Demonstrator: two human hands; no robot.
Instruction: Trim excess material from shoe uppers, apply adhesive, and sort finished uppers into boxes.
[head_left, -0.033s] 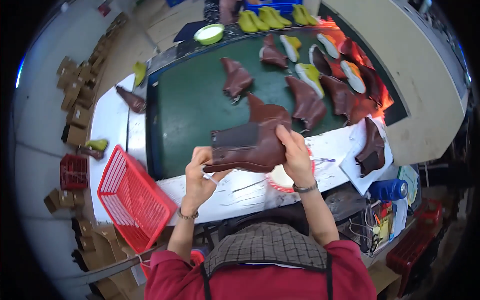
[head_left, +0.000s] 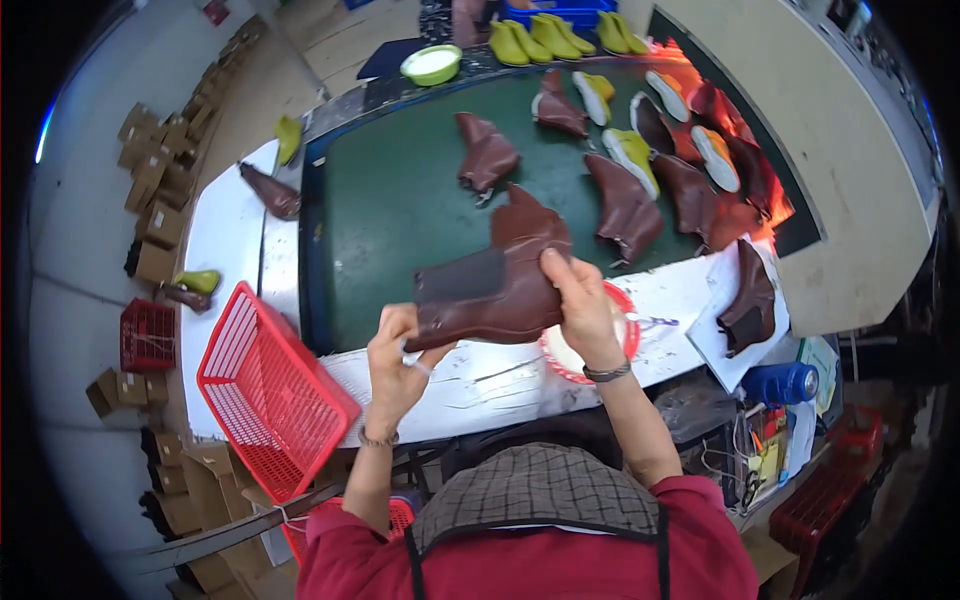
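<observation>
A brown leather boot upper [head_left: 525, 295] with a black elastic side panel is held level above the table's near side. My right hand [head_left: 588, 312] grips its right part, thumb on top. At its left end, my left hand [head_left: 396, 360] is closed on the edge. A thin white strip [head_left: 417, 364] sticks out from the left fingers; I cannot tell what it is. Below my right hand lies a round red-rimmed dish [head_left: 632, 335] with pale contents and a purple-and-white handle across its rim. Another brown boot upper [head_left: 748, 300] lies on white sheets to the right.
A green conveyor belt [head_left: 380, 210] carries several brown uppers and yellow-green shoe lasts toward an orange-lit opening. A red plastic basket [head_left: 318, 385] leans at the left. A green bowl [head_left: 431, 66] stands at the far edge, and a blue bottle [head_left: 780, 383] at the right.
The boot upper and both hands have shifted slightly left relative to the table, uncovering more of the red-rimmed dish. My grip looks the same, and the whole view has turned a little.
</observation>
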